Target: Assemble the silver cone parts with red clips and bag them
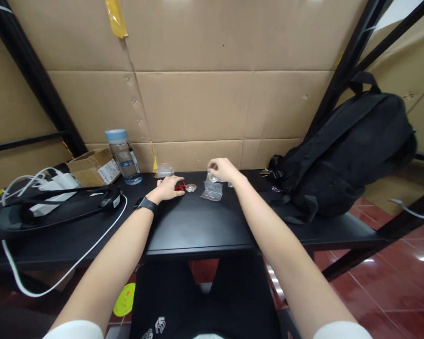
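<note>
My left hand (167, 188) rests low over the desk with its fingers stretched out, touching or just beside a small red-and-black object (180, 187). A round, clear disc-like piece (191, 188) lies right of that object. My right hand (223, 169) is bent downward, fingertips drawn together above a small round shiny piece (214, 178); what they pinch, if anything, is hidden. Just in front of it lies a clear plastic bag (212, 190). Another clear plastic packet (165, 170) sits behind my left hand.
A water bottle (127, 160) and an open cardboard box (95, 168) stand at the back left. Nearer left are a black strap-like item (56, 221), a white power strip and a white cable (74, 268). At right leans a black backpack (353, 150). Cardboard (198, 103) walls the back.
</note>
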A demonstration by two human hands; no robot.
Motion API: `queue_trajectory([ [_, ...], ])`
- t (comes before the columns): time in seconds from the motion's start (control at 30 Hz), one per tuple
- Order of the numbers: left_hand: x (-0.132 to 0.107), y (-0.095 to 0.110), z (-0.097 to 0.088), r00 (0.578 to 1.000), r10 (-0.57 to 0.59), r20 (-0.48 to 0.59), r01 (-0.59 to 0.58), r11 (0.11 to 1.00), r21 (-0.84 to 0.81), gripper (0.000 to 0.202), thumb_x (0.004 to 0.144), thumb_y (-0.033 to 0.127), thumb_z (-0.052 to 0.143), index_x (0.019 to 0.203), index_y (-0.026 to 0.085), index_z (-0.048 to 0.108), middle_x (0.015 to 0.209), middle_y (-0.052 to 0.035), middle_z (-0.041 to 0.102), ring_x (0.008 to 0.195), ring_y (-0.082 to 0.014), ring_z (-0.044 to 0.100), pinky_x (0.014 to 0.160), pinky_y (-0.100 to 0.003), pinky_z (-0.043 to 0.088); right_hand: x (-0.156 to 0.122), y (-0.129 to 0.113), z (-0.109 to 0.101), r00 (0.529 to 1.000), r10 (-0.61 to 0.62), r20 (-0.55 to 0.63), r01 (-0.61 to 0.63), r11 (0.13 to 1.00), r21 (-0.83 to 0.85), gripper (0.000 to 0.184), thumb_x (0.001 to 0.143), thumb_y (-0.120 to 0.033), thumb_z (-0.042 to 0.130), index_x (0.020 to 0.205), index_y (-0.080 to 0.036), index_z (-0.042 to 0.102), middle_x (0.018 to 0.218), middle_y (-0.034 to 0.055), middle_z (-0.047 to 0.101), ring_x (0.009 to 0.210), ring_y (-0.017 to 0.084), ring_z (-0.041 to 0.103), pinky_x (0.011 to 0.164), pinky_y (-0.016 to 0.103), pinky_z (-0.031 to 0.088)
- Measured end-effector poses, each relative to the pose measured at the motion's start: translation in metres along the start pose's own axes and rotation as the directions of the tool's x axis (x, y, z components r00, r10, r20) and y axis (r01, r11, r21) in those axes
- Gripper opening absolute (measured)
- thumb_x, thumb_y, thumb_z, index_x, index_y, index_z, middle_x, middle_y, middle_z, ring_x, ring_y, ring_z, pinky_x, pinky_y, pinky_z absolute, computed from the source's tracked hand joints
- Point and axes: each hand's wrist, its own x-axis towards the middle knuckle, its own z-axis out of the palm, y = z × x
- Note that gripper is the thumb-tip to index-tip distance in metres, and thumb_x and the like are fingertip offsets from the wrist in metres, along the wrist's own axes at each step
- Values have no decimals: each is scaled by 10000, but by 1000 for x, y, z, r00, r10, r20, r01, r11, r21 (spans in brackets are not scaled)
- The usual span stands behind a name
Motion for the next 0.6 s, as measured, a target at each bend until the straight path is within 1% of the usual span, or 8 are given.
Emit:
queue_trajectory([
  [0.07,1,-8,4,998,-51,30,51,999,10,711,794,522,701,1440,280,527,1498,-125,539,1386,-398,461,1053,-538,401,3,-26,22,986,-165,-33,166,986,25,252,939,-226,569,1145,-178,706,1176,101,713,1104,228,637,965,330,448],
  [0.1,2,-12,5,998,-58,35,58,998,2,711,808,525,682,1453,279,514,1508,-120,531,1394,-385,461,1067,-528,397,2,-38,33,972,-236,-4,236,971,22,280,939,-265,589,1185,-177,691,1244,107,688,1162,240,611,996,342,433],
  [0.17,3,-20,9,999,-26,40,27,999,-34,667,838,503,643,1455,286,513,1504,-95,543,1386,-333,489,1091,-475,398,-2,-54,56,955,-287,73,289,957,-23,336,962,-313,574,1265,-193,653,1365,117,623,1233,263,571,1003,379,421],
  [0.23,4,-25,12,999,32,37,-29,998,-64,633,850,485,624,1447,297,525,1491,-70,560,1364,-286,522,1097,-415,409,-8,-62,71,950,-297,97,306,948,-91,359,973,-282,547,1308,-177,622,1409,135,587,1259,284,550,1009,409,401],
  [0.3,5,-25,17,997,71,22,-69,995,-66,606,856,479,609,1432,303,545,1478,-56,575,1343,-261,542,1088,-384,424,-12,-61,79,947,-299,117,312,943,-114,374,985,-264,525,1339,-163,592,1408,148,585,1256,289,552,1001,415,390],
  [0.37,7,-21,20,997,82,12,-82,995,-54,566,860,466,600,1403,310,576,1449,-48,602,1314,-254,565,1071,-379,438,-14,-55,80,951,-275,143,290,952,-95,366,1008,-294,501,1349,-190,582,1377,139,609,1229,280,571,984,412,384],
  [0.47,8,-15,23,997,81,13,-80,996,-39,480,859,432,606,1326,325,642,1381,-41,655,1264,-267,600,1031,-395,459,-14,-44,75,971,-184,150,197,977,-79,328,1024,-349,486,1309,-247,611,1313,113,655,1184,279,594,978,428,356],
  [0.6,6,-10,23,998,64,-20,-64,998,-23,374,934,356,499,1262,347,679,1335,-34,685,1246,-282,606,1006,-441,447,-16,-38,71,988,-84,132,95,992,-77,279,994,-323,537,1227,-208,639,1231,135,690,1164,302,595,980,453,320],
])
